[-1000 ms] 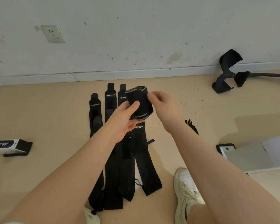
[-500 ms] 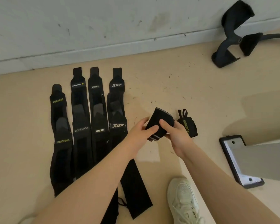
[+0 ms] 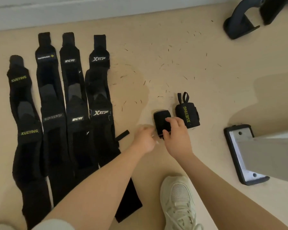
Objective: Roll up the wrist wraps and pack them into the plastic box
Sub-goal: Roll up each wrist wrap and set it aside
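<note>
Now the right hand (image 3: 176, 135) grips the rolled wrap (image 3: 161, 124), axis pointing away; the blurred left hand's (image 3: 144, 141) state is unclear.

Four long black fabric wrist wraps lie unrolled side by side on the beige floor: one XUEYING (image 3: 24, 113), one BOKEERSI (image 3: 51, 103), one MCYO (image 3: 75, 103), one XTEP (image 3: 100, 97). Two rolled black wraps sit near the floor's middle: a plain one (image 3: 161, 121) and a XUEYING one (image 3: 187, 117). One white sneaker (image 3: 179, 201). Two hands: left (image 3: 144, 140), right (image 3: 177, 138).
</note>
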A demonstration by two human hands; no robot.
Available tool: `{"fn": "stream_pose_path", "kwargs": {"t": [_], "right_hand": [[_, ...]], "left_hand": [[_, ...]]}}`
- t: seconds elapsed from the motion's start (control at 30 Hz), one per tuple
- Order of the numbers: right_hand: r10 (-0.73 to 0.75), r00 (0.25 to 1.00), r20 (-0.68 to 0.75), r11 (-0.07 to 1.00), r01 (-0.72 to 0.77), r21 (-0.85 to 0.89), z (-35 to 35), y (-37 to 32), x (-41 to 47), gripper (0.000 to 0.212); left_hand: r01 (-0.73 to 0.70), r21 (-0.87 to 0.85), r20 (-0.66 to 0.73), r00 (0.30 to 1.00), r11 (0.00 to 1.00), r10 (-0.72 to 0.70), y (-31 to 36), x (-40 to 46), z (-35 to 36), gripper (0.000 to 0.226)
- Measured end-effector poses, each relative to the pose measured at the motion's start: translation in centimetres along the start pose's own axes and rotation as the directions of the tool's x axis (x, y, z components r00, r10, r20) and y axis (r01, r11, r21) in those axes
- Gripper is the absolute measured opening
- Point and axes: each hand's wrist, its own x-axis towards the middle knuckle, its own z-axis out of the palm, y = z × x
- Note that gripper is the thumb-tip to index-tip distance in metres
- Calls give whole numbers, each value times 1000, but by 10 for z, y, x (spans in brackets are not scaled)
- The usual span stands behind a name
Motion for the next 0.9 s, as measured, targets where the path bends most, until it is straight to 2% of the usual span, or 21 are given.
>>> {"fn": "stream_pose_path", "kwargs": {"t": [0.03, 0.07, 0.1, 0.17, 0.2, 0.27, 0.33, 0.4, 0.43, 0.5, 0.57, 0.67, 0.77, 0.83, 0.9], "right_hand": [[-143, 988, -54, 975, 131, -181, 4, 1, -3, 43], [-268, 963, -38, 918, 243, -312, 8, 1, -5, 45], [-345, 937, 49, 845, 333, -418, 10, -2, -7, 48], [-317, 909, 271, 722, 416, -553, 16, -6, -10, 55], [-242, 916, 320, 704, 392, -592, 18, -9, -9, 56], [-164, 942, 292, 689, 322, -649, 22, -21, -9, 53], [-213, 935, 283, 736, 345, -583, 32, -43, -10, 48], [-217, 907, 360, 839, 362, -407, 46, -69, -9, 45], [-183, 899, 398, 909, 309, -280, 54, -82, -8, 44], [-33, 896, 443, 996, 66, -59, 65, -107, -3, 43], [125, 898, 423, 980, -178, 88, 76, -123, 5, 41], [250, 889, 385, 922, -339, 184, 92, -137, 18, 45], [295, 866, 404, 873, -416, 254, 108, -142, 24, 46], [285, 884, 371, 873, -399, 280, 115, -143, 25, 43], [214, 933, 291, 917, -295, 269, 112, -141, 22, 46]], "left_hand": [[-45, 52, 6, 999, 998, 45, -4, -3, -3, 44], [-86, 67, -3, 996, 994, 86, -10, -7, -7, 44], [-123, 67, -38, 991, 990, 126, -14, -13, -14, 43], [-153, 65, -141, 977, 986, 161, -26, -27, -32, 39], [-161, 87, -194, 965, 983, 175, -35, -35, -41, 37], [-178, 200, -289, 929, 964, 232, -55, -49, -62, 36], [-147, 312, -361, 896, 939, 260, -80, -57, -80, 39], [-85, 330, -408, 885, 940, 223, -100, -62, -97, 44], [-57, 300, -413, 892, 952, 184, -107, -62, -104, 46], [-23, 203, -376, 921, 979, 99, -118, -61, -114, 48], [-24, 155, -301, 951, 988, 70, -123, -57, -118, 48], [-30, 210, -239, 968, 977, 81, -130, -49, -117, 50], [-23, 171, -233, 970, 985, 63, -129, -43, -114, 55], [-36, 21, -205, 978, 999, 40, -124, -45, -113, 58], [-29, -207, -146, 989, 978, -2, -115, -47, -114, 58]]}}
